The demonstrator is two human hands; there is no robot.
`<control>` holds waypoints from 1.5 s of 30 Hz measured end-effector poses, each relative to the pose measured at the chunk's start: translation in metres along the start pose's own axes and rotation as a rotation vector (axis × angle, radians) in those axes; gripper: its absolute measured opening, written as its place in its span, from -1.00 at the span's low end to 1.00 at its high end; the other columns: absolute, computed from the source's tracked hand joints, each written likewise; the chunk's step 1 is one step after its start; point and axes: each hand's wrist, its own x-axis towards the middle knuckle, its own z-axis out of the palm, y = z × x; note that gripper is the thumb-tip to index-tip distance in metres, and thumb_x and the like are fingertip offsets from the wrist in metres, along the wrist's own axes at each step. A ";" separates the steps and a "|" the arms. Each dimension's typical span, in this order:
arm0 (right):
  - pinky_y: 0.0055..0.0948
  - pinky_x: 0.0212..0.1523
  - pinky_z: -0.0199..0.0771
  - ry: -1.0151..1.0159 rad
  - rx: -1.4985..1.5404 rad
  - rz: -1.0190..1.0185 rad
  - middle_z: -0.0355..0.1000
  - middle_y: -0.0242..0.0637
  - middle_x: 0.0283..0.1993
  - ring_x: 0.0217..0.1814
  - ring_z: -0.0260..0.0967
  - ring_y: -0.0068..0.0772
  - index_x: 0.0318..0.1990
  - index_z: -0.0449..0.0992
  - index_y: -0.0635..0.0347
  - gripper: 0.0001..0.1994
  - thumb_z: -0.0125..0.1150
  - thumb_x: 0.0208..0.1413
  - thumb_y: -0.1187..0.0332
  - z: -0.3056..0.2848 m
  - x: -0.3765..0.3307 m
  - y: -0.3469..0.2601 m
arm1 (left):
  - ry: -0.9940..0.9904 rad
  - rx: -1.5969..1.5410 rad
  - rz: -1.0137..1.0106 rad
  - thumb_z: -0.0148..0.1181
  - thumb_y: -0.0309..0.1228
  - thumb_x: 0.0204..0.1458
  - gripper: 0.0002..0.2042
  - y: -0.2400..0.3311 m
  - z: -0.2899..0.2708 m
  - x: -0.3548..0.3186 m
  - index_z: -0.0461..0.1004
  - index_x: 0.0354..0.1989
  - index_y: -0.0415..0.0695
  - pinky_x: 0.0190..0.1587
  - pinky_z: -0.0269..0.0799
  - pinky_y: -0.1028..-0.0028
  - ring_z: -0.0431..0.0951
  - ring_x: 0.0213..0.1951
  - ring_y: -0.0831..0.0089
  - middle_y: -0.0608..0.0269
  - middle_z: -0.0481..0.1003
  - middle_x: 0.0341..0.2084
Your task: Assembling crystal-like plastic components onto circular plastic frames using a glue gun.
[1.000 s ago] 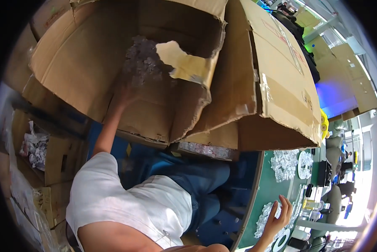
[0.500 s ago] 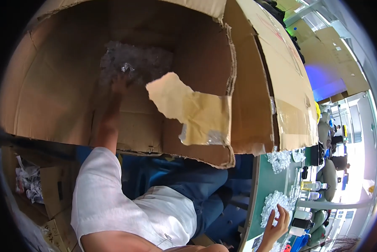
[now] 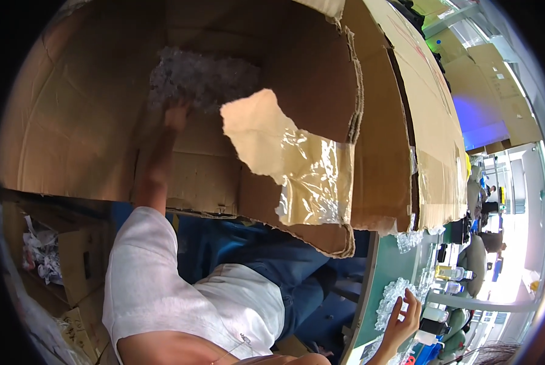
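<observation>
My left arm reaches deep into a large cardboard box [image 3: 72,140] with its mouth toward me. At its shaded back end, my left hand [image 3: 176,114] is against a heap of clear, crinkled plastic pieces [image 3: 208,76]. Its fingers are too dark and blurred to make out. Over at the lower right, my right hand [image 3: 404,319] is raised with fingers curved and apart, nothing visible in it. Just beside that hand, a pile of clear plastic pieces [image 3: 389,301] lies on a green table [image 3: 379,267].
A torn, taped cardboard flap [image 3: 257,131] juts across the box opening. At the lower left stands a smaller carton [image 3: 84,261] beside crumpled plastic scraps [image 3: 41,249]. Several bottles [image 3: 451,272] line the table's far side, near a pale rail [image 3: 485,302].
The box opening and its flap have shifted right in view, and the flap's tape now shines. A bright glint by my left hand is gone. My right hand stays near the pile.
</observation>
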 end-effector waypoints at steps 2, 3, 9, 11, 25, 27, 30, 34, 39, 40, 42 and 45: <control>-0.58 -0.56 0.39 -0.002 0.014 0.015 0.45 -0.28 -0.26 -0.30 0.42 -0.47 -0.12 0.49 0.14 -0.79 0.09 0.07 0.48 0.002 -0.003 0.005 | 0.019 0.036 0.044 0.10 -0.14 -0.05 -0.49 0.003 0.000 -0.006 0.25 0.14 0.10 -0.09 0.41 0.12 0.35 -0.01 -0.10 0.10 0.24 0.12; -0.58 -0.56 0.39 -0.004 0.030 0.023 0.45 -0.28 -0.26 -0.30 0.43 -0.48 -0.12 0.49 0.14 -0.79 0.09 0.07 0.48 0.004 -0.004 0.007 | 0.069 -0.032 -0.001 0.12 -0.13 -0.06 -0.48 0.003 0.003 -0.011 0.26 0.13 0.10 -0.10 0.41 0.13 0.38 -0.04 -0.07 0.09 0.27 0.09; -0.58 -0.56 0.39 -0.045 0.083 0.053 0.46 -0.27 -0.26 -0.30 0.43 -0.48 -0.12 0.48 0.16 -0.78 0.08 0.06 0.53 0.008 -0.009 0.015 | 0.178 -0.353 -0.271 0.19 -0.08 -0.12 -0.45 -0.019 0.013 -0.040 0.29 0.09 0.07 -0.16 0.42 0.17 0.48 -0.15 0.09 0.07 0.36 -0.01; -0.58 -0.56 0.40 -0.039 0.099 0.055 0.46 -0.26 -0.27 -0.30 0.43 -0.47 -0.12 0.48 0.17 -0.78 0.08 0.06 0.53 0.011 -0.013 0.020 | 0.093 -0.411 -0.362 0.19 -0.07 -0.12 -0.45 -0.018 0.016 -0.048 0.29 0.09 0.06 -0.17 0.41 0.18 0.48 -0.14 0.10 0.07 0.37 -0.02; -0.60 -0.53 0.41 -0.046 0.314 0.172 0.46 -0.29 -0.28 -0.31 0.42 -0.54 -0.12 0.49 0.16 -0.81 0.07 0.10 0.49 0.033 -0.029 0.038 | 0.794 -0.164 -0.060 0.08 -0.12 0.02 -0.54 -0.048 0.075 -0.056 0.35 0.02 -0.15 -0.04 0.34 0.23 0.44 -0.09 0.14 0.09 0.43 -0.10; -0.60 -0.48 0.42 -0.052 0.264 0.219 0.46 -0.31 -0.26 -0.30 0.43 -0.54 -0.13 0.50 0.16 -0.80 0.08 0.07 0.51 0.029 -0.038 0.047 | 0.690 -0.451 -0.086 0.06 -0.12 0.03 -0.55 0.043 0.096 -0.045 0.35 0.02 -0.15 -0.04 0.34 0.24 0.45 -0.09 0.15 0.10 0.43 -0.10; -0.58 -0.42 0.43 -0.064 0.151 0.287 0.46 -0.27 -0.27 -0.28 0.45 -0.46 -0.14 0.50 0.18 -0.75 0.11 -0.01 0.58 0.007 -0.054 0.059 | 0.262 -1.188 -0.211 0.01 -0.13 0.06 -0.57 0.060 0.128 -0.192 0.36 0.02 -0.14 -0.03 0.34 0.26 0.45 -0.09 0.20 0.13 0.44 -0.09; -0.55 -0.38 0.46 -0.054 0.259 0.154 0.46 -0.29 -0.29 -0.31 0.46 -0.45 -0.18 0.52 0.12 -0.78 0.17 -0.03 0.52 0.034 -0.044 0.050 | -0.357 -1.778 -0.517 -0.05 -0.13 0.11 -0.59 -0.184 0.084 -0.207 0.36 0.02 -0.14 -0.03 0.34 0.28 0.46 -0.09 0.25 0.16 0.44 -0.09; -0.51 -0.38 0.47 -0.208 0.457 0.157 0.46 -0.25 -0.26 -0.31 0.47 -0.39 -0.19 0.52 0.16 -0.77 0.20 -0.07 0.51 0.028 -0.059 0.039 | -1.001 -1.945 -0.438 -0.16 -0.12 0.12 -0.61 0.084 -0.059 -0.278 0.33 0.00 -0.11 -0.18 0.46 0.28 0.52 -0.22 0.25 0.07 0.47 -0.19; -0.48 -0.36 0.48 -0.214 0.536 0.112 0.46 -0.23 -0.24 -0.28 0.46 -0.37 -0.18 0.52 0.15 -0.76 0.23 -0.08 0.47 0.030 -0.056 0.032 | -1.022 -1.940 -0.406 -0.16 -0.13 0.13 -0.61 0.111 -0.080 -0.287 0.30 0.01 -0.12 -0.25 0.50 0.25 0.53 -0.24 0.18 0.02 0.47 -0.23; -0.45 -0.29 0.48 -0.288 0.661 0.067 0.46 -0.23 -0.21 -0.26 0.46 -0.31 -0.12 0.49 0.15 -0.70 0.27 -0.08 0.38 0.031 -0.050 0.017 | -0.952 -2.004 -0.281 -0.12 -0.17 0.09 -0.63 0.182 -0.102 -0.284 0.26 0.01 -0.10 -0.15 0.46 0.22 0.52 -0.20 0.14 -0.08 0.46 -0.23; -0.38 -0.15 0.45 -0.376 0.760 0.028 0.25 -0.18 0.11 0.01 0.35 -0.27 0.14 0.27 0.10 -0.36 0.37 -0.17 0.25 0.035 -0.055 0.014 | -1.115 -2.142 0.049 -0.08 -0.18 0.03 -0.61 0.299 -0.169 -0.270 0.20 -0.06 -0.18 -0.15 0.44 0.22 0.50 -0.22 0.13 -0.13 0.44 -0.23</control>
